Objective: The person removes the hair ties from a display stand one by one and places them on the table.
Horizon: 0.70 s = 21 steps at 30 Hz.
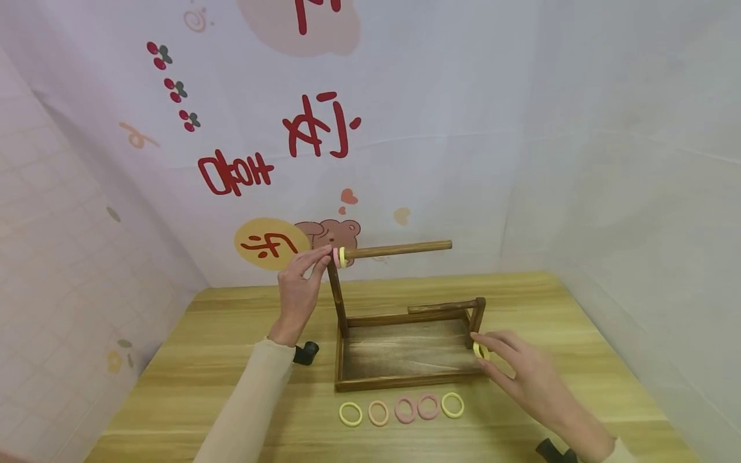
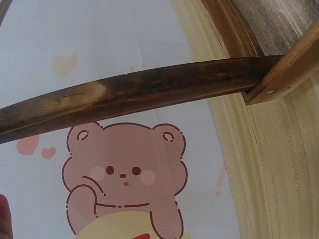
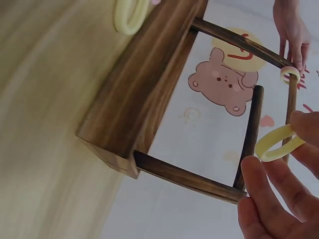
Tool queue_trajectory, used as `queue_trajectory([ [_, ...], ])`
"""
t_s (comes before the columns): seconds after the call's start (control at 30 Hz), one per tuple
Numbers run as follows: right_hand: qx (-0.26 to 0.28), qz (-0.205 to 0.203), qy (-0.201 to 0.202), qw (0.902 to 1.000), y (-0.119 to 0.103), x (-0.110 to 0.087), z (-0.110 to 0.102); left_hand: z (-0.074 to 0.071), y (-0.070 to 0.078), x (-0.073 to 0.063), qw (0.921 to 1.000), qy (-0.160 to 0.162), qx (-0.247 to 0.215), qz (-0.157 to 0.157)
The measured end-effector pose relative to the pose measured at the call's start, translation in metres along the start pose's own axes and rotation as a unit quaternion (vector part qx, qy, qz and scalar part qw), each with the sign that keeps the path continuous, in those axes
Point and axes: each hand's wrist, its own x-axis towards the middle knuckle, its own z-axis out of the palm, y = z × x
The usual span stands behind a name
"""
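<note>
The head view shows the left hand [image 1: 298, 289], grip unclear, at the upper rod's [image 1: 399, 249] left end; left wrist, the left post [image 2: 164, 83]; right wrist, the right hand [image 3: 284, 199] pinching a yellow ring [image 3: 275, 156] that bumping the nearby right post [image 3: 189, 177] could dislodge.

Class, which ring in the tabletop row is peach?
The second ring from the left, between a yellow ring and a pink ring; none other is peach.
</note>
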Motion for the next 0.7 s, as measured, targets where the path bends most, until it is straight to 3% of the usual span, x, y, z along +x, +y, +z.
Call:
queue_trajectory([
  [0.17,0.000,-0.001,-0.017,0.9999,-0.004,-0.010,0.004,0.000,0.001,0.000,1.0000,0.003,-0.008,0.000],
  [0.43,0.002,-0.039,-0.053,0.9978,-0.001,-0.023,0.012,0.001,-0.001,0.000,0.9998,-0.005,-0.018,-0.011],
  [0.7,-0.011,-0.027,-0.092,0.9953,-0.004,-0.027,0.017,0.000,-0.003,0.000,0.9997,-0.004,-0.026,-0.003],
])
